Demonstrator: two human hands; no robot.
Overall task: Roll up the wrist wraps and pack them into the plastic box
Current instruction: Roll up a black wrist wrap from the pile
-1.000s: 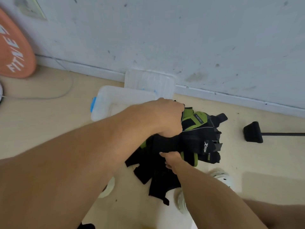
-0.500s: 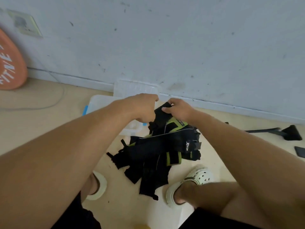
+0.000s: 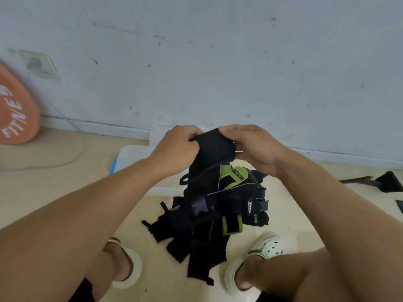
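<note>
A black wrist wrap [image 3: 214, 149] is held up in front of me, its lower end trailing down into the pile. My left hand [image 3: 176, 147] grips its left edge and my right hand [image 3: 250, 147] pinches its top right corner. Below them a heap of black and green wrist wraps [image 3: 218, 205] lies on the floor between my feet. The clear plastic box [image 3: 133, 153] with a blue clip stands on the floor behind my left forearm, mostly hidden. Its lid [image 3: 159, 132] leans against the wall behind my hands.
An orange round board [image 3: 15, 112] leans on the wall at the far left, with a thin cable [image 3: 65, 158] on the floor beside it. A black handled tool [image 3: 386, 184] lies at the right. My two feet in pale clogs [image 3: 261, 253] flank the pile.
Both hands rose from the pile and lifted one black wrap clear of it. The camera tilted up, so the wall fills more of the view.
</note>
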